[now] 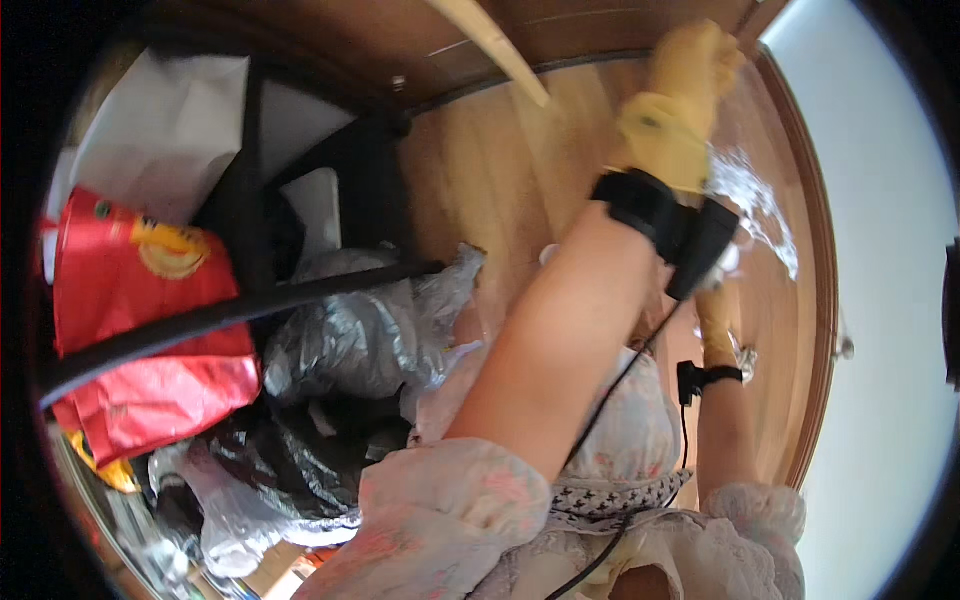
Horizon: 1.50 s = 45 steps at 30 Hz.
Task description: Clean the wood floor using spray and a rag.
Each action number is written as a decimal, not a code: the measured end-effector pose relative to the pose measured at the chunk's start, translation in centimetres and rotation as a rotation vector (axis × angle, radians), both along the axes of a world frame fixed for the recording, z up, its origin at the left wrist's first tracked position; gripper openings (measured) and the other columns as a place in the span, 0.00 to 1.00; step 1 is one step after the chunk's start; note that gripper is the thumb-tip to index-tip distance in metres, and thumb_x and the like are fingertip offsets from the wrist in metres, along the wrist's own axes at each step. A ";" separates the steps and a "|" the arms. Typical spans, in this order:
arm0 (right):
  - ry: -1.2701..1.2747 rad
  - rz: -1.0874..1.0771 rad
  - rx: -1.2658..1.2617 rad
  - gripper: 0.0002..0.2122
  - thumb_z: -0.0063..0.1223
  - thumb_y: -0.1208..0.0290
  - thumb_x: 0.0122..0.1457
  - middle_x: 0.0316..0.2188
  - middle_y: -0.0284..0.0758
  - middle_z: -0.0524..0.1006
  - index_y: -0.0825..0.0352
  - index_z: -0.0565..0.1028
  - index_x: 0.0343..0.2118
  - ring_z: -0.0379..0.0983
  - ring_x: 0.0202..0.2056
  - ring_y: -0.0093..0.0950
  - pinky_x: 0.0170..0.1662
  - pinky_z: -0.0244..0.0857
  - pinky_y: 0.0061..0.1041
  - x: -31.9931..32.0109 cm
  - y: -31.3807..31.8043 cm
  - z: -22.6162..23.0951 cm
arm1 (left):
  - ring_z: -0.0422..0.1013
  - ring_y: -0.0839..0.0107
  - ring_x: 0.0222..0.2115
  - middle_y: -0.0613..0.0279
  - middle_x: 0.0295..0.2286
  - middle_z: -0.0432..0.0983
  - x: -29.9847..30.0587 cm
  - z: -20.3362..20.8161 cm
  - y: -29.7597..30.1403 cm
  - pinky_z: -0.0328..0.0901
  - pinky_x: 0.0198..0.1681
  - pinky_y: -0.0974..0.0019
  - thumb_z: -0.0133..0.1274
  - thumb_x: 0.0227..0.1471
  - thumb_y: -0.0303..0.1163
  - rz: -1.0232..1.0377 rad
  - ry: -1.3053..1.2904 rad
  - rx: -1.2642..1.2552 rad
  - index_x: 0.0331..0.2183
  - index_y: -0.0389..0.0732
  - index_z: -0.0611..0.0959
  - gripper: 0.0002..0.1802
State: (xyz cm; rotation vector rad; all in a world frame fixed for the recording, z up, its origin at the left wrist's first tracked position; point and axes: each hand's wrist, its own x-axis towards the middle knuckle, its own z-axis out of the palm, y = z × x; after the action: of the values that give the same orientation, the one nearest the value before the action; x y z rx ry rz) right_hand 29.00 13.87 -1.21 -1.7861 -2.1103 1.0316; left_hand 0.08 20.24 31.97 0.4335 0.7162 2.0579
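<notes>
My left arm reaches across to the upper right, and its hand in a yellow glove [690, 85] is curled near the corner of the dark wooden panel. The fingers are blurred, and anything inside them is hidden. A black strap with a device [645, 215] circles that wrist. My right hand, in a yellowish glove [715, 325], is lower at the right, its fingers mostly covered by the left wrist device. Small white rounded shapes [728, 262] show near its fingertips; I cannot tell if they are held. Crinkled clear plastic [755, 205] is beside both hands.
A red bag [150, 300], a grey plastic bag [350, 325] and a black plastic bag [300, 440] crowd the left side, crossed by a black bar [240, 312]. A pale wooden strip [495, 45] projects over the wooden floor [570, 130]. At right is a white surface [890, 300].
</notes>
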 end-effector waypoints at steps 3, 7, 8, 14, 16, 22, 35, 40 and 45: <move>-0.278 0.358 0.068 0.19 0.49 0.63 0.45 0.28 0.51 0.74 0.70 0.69 0.39 0.71 0.34 0.46 0.38 0.63 0.42 -3.2 -3.6 4.2 | 0.70 0.66 0.36 0.57 0.37 0.72 -1.3 -0.4 -2.4 0.64 0.39 0.65 0.45 0.51 0.40 -0.060 0.005 -0.139 0.42 0.37 0.70 0.19; -0.144 0.127 -0.125 0.20 0.45 0.62 0.49 0.39 0.49 0.72 0.63 0.69 0.45 0.69 0.41 0.43 0.41 0.62 0.35 0.3 -1.1 4.0 | 0.70 0.66 0.36 0.56 0.38 0.71 -0.5 -0.5 -1.7 0.65 0.40 0.67 0.45 0.51 0.41 -0.091 -0.016 -0.142 0.43 0.37 0.70 0.21; -0.148 0.132 -0.119 0.20 0.45 0.62 0.49 0.39 0.49 0.72 0.63 0.69 0.45 0.69 0.41 0.43 0.41 0.62 0.35 0.2 -1.5 4.3 | 0.70 0.66 0.37 0.56 0.38 0.71 -0.3 0.0 -2.1 0.64 0.41 0.67 0.45 0.50 0.41 -0.102 0.007 -0.141 0.43 0.38 0.69 0.21; -0.216 0.217 0.209 0.18 0.47 0.61 0.45 0.25 0.47 0.75 0.67 0.69 0.37 0.72 0.29 0.46 0.31 0.65 0.42 -2.4 -5.5 6.9 | 0.57 0.82 0.13 0.71 0.14 0.59 -0.8 2.3 -2.6 0.47 0.13 0.79 0.40 0.43 0.26 0.003 -0.144 -0.073 0.14 0.46 0.65 0.10; -0.116 0.025 -0.057 0.18 0.46 0.63 0.46 0.24 0.47 0.75 0.68 0.68 0.38 0.72 0.28 0.47 0.32 0.65 0.43 -3.0 -5.9 7.4 | 0.58 0.81 0.13 0.70 0.15 0.61 -0.8 3.2 -2.9 0.47 0.13 0.77 0.41 0.43 0.27 0.031 -0.211 -0.124 0.16 0.43 0.68 0.07; -0.109 0.301 0.089 0.11 0.46 0.67 0.47 0.20 0.45 0.73 0.68 0.71 0.32 0.70 0.23 0.44 0.27 0.63 0.38 -2.8 -3.4 6.3 | 0.67 0.70 0.33 0.56 0.34 0.68 -1.2 1.5 -3.5 0.61 0.31 0.72 0.40 0.49 0.28 -0.054 -0.161 0.026 0.34 0.36 0.71 0.09; -0.396 -0.018 0.002 0.20 0.50 0.66 0.43 0.32 0.49 0.74 0.65 0.67 0.42 0.72 0.35 0.44 0.39 0.64 0.38 3.2 -5.0 7.4 | 0.60 0.64 0.48 0.57 0.45 0.64 -4.8 3.6 -5.0 0.56 0.52 0.62 0.40 0.54 0.34 -0.131 -0.055 -0.081 0.47 0.35 0.65 0.19; -0.350 0.098 -0.030 0.15 0.51 0.63 0.43 0.29 0.44 0.75 0.65 0.72 0.34 0.72 0.32 0.41 0.36 0.64 0.37 -1.6 -2.3 8.1 | 0.54 0.64 0.52 0.56 0.49 0.58 -6.0 3.6 -4.1 0.51 0.55 0.62 0.39 0.54 0.33 -0.199 -0.093 -0.088 0.50 0.35 0.61 0.22; -0.167 -0.171 -0.048 0.13 0.49 0.67 0.45 0.28 0.48 0.74 0.68 0.71 0.34 0.73 0.30 0.43 0.32 0.67 0.39 -8.5 1.2 7.3 | 0.45 0.63 0.56 0.50 0.54 0.48 -8.2 1.6 -3.9 0.44 0.59 0.61 0.34 0.56 0.30 -0.311 -0.236 0.038 0.52 0.32 0.56 0.23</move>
State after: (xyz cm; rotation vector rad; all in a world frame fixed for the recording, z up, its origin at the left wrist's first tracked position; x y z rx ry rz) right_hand 20.51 15.06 6.08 -2.1009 -1.9932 0.9258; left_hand -8.12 16.32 33.55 0.2952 0.4381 1.7931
